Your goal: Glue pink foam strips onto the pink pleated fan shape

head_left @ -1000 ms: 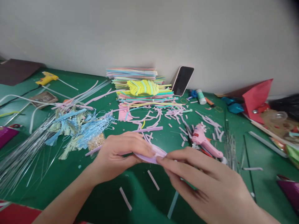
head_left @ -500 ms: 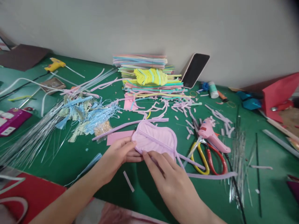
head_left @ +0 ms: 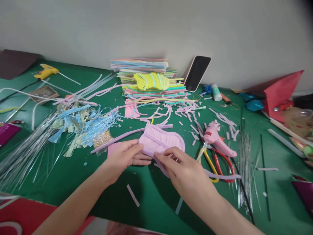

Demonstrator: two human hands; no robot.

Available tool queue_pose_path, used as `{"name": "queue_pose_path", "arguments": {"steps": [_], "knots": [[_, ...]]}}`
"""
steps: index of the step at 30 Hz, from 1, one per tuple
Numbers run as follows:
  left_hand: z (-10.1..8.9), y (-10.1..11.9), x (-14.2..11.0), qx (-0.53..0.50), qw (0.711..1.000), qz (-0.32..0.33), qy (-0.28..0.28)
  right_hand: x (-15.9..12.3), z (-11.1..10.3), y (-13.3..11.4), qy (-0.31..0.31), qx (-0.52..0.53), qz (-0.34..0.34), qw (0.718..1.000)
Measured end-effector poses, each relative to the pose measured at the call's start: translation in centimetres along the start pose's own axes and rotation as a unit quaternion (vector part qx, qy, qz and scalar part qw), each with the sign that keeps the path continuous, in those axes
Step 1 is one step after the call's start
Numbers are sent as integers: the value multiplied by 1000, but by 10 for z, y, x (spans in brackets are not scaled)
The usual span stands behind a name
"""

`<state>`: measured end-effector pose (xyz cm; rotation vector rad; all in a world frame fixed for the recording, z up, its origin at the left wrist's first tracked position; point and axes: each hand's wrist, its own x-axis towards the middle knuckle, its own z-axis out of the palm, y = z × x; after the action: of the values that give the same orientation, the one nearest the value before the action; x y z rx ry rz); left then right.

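A flat, rounded lilac piece (head_left: pixel 168 138), edged and crossed by lilac pipe cleaners, is held above the green table. My left hand (head_left: pixel 124 155) is closed on its left end, thumb on top and fingers beneath. The fingers of my right hand (head_left: pixel 187 173) pinch its near edge, and part of the piece is hidden behind them. A long lilac strip (head_left: pixel 225 176) sticks out past the right hand. To the right lie a pink glue gun (head_left: pixel 217 138) and scissors (head_left: pixel 228 168) with yellow and red handles, partly under it.
Bundled pipe cleaners (head_left: pixel 154 81) and a leaning phone (head_left: pixel 198 73) stand by the wall. Blue tassels (head_left: pixel 97 124) and silvery wires (head_left: pixel 31 150) spread over the left side. A yellow glue gun (head_left: pixel 47 71) lies far left; more wires (head_left: pixel 245 166) lie right.
My right hand has shifted right and its fingers are more bent, with the near edge of the piece folded down. A pale blue strip shows below that hand. The view has turned slightly right.
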<state>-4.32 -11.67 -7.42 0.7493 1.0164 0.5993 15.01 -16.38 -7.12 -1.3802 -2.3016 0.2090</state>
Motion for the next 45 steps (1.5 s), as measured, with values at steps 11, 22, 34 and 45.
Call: {"name": "queue_pose_path", "arguments": {"steps": [11,22,34,45], "knots": [[-1,-2,-1,-17,1000,1,-5,-5,2,-16,-6,-66,7,998],[1,-6,1,24,999,-10,-31,-10,10,-27,9,-109,7,994],[5,-8,4,46,999,-16,-16,-24,1,-22,100,-88,87,987],[6,-9,4,37,999,-3,-25,-34,24,-47,101,-51,140,984]]}}
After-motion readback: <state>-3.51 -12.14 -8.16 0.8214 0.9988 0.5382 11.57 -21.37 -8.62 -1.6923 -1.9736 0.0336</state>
